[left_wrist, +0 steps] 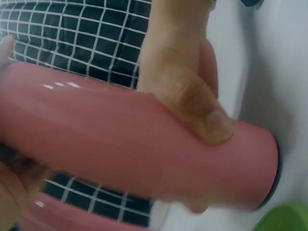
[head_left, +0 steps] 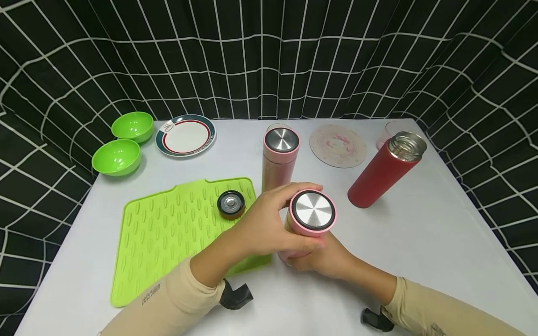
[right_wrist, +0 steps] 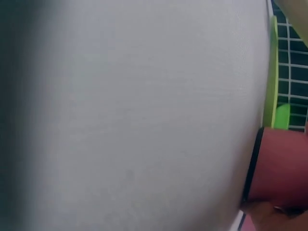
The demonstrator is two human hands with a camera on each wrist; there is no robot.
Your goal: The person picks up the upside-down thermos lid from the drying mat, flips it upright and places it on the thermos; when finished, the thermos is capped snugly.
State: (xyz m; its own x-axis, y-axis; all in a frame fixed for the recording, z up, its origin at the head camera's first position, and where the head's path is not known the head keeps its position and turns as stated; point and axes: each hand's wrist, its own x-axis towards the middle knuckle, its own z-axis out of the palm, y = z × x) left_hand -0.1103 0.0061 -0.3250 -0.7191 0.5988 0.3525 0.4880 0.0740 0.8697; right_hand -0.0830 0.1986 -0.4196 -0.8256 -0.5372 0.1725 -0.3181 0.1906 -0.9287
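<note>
Two hands grasp one pink bottle (head_left: pixel 308 219) that stands on the white table (head_left: pixel 420 242). The left hand (head_left: pixel 265 224) curls around its upper part, fingers wrapped over the side just below the steel-topped lid (head_left: pixel 313 210). The right hand (head_left: pixel 323 259) clasps the bottle's lower part from the near side; in the left wrist view its thumb (left_wrist: pixel 211 122) presses on the pink body close to the base.

Just beyond the hands stands a second pink bottle (head_left: pixel 279 158), upright and capped with a steel-topped lid. Farther out to the right of the hands a red bottle (head_left: pixel 384 170) stands with its steel mouth open. Beyond the hands, between the two far bottles, a round pale coaster (head_left: pixel 338 145) lies flat.

Left of the hands, partly under the left wrist, lies a green ribbed mat (head_left: pixel 168 233), and on it, near the left hand, rests a small dark cap (head_left: pixel 230 204). Farther left and away are a white plate (head_left: pixel 185 135) with a red and green rim and two green bowls (head_left: pixel 123 142), well apart from the hands.
</note>
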